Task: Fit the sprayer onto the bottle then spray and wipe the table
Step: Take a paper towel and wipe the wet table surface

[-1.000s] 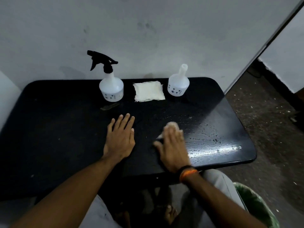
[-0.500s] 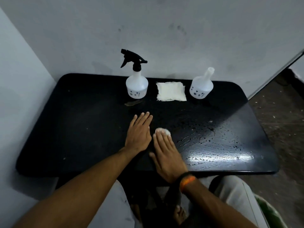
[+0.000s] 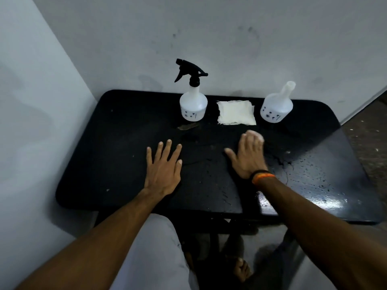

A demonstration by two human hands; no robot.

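Altogether: two bottles (image 3: 193,105), one sprayer (image 3: 190,71), two cloths (image 3: 236,112).

The counter (image 3: 117,164) is glossy black, with pale droplets and a bright white glare streak toward its right edge. At the back of the counter stands a translucent white bottle (image 3: 193,105) with small black marks near its base, topped by a black sprayer (image 3: 189,71). To the right of that bottle lies a cream-white folded cloth (image 3: 236,112), and right of the cloth a second translucent white bottle (image 3: 276,106) bears the same small black marks. A brownish smear (image 3: 187,126) lies just in front of the sprayer bottle. The right hand (image 3: 249,156) wears a black and orange wristband (image 3: 262,176); a white wad (image 3: 259,137) shows beneath its fingers (image 3: 250,141). The wall (image 3: 209,34) behind the counter is pale grey-white with faint dark smudges.
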